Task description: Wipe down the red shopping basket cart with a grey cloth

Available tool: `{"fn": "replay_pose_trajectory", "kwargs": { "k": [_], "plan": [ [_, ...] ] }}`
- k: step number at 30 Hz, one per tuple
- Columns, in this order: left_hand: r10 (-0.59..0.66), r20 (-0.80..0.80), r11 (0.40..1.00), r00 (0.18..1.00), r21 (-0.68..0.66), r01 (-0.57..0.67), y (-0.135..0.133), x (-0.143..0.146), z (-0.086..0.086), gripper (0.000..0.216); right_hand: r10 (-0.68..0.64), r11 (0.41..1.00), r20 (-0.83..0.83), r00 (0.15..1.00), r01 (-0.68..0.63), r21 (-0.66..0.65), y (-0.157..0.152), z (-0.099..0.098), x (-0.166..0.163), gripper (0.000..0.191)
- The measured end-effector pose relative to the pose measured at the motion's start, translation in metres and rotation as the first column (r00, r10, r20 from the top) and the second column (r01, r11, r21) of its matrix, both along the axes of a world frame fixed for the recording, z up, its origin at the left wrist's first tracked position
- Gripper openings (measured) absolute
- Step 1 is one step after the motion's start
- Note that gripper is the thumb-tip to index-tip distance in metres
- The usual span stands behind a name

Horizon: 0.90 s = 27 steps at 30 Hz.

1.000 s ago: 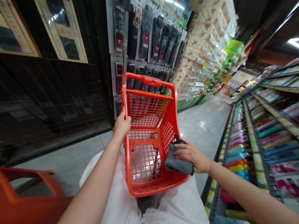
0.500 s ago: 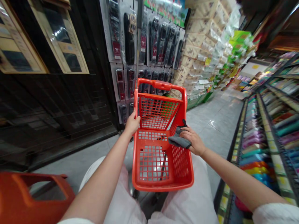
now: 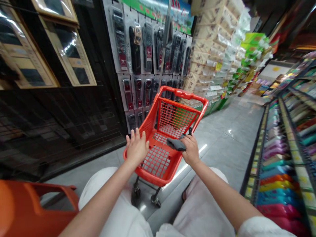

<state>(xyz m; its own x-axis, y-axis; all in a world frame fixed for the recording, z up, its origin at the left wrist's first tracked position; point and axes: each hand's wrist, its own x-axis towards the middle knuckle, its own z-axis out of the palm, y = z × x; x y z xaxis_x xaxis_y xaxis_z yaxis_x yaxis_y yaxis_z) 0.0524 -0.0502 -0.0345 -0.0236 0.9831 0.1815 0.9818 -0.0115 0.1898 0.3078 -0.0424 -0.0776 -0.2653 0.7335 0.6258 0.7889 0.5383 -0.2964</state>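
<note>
Red cart at frame centre, both hands on its rim.
Cart stands tilted on its wheels on the grey floor. Left hand is on the near-left rim with fingers spread wide. Right hand is clenched around a grey cloth at the right rim.
</note>
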Motion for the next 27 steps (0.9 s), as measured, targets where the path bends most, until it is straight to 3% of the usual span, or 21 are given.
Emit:
{"fn": "replay_pose_trajectory", "kwargs": {
  "k": [3, 6, 10, 15, 17, 20, 24, 27],
  "plan": [
    [0.025, -0.043, 0.998, 0.999, -0.06, -0.028, -0.027, 0.005, -0.012, 0.056, -0.003, 1.0, -0.061, 0.998, 0.002, -0.001, -0.009, -0.006, -0.03, 0.039],
    [-0.035, -0.067, 0.996, 0.997, -0.083, 0.029, -0.031, 0.005, -0.018, 0.052, 0.076, 0.997, -0.053, 0.996, -0.078, -0.029, -0.018, -0.006, -0.052, 0.046],
    [-0.176, -0.122, 0.965, 0.977, -0.218, 0.147, -0.018, -0.006, -0.012, 0.04, 0.191, 0.978, 0.117, 0.975, -0.18, -0.101, -0.001, 0.009, -0.034, 0.04],
    [-0.242, -0.218, 0.938, 0.945, -0.303, 0.17, -0.006, -0.013, -0.001, 0.039, 0.03, 0.999, 0.148, 0.989, -0.024, -0.041, 0.039, 0.025, 0.021, 0.039],
    [-0.231, -0.242, 0.943, 0.942, -0.292, 0.156, -0.003, -0.012, 0.0, 0.043, -0.052, 0.999, 0.064, 0.997, 0.052, 0.001, 0.04, 0.02, 0.02, 0.043],
    [-0.157, -0.24, 0.949, 0.958, -0.306, 0.079, 0.004, -0.011, 0.001, 0.05, -0.124, 0.991, -0.091, 0.988, 0.127, 0.03, 0.02, 0.003, -0.015, 0.046],
    [-0.053, -0.247, 0.95, 0.967, -0.311, -0.028, 0.016, -0.019, 0.001, 0.061, 0.098, 0.995, 0.013, 0.995, -0.098, 0.005, -0.007, -0.01, -0.057, 0.06],
    [-0.058, -0.265, 0.955, 0.963, -0.295, -0.024, 0.02, -0.037, 0.002, 0.057, 0.201, 0.979, 0.135, 0.97, -0.202, -0.006, -0.003, -0.001, -0.04, 0.06]
  ]
}}
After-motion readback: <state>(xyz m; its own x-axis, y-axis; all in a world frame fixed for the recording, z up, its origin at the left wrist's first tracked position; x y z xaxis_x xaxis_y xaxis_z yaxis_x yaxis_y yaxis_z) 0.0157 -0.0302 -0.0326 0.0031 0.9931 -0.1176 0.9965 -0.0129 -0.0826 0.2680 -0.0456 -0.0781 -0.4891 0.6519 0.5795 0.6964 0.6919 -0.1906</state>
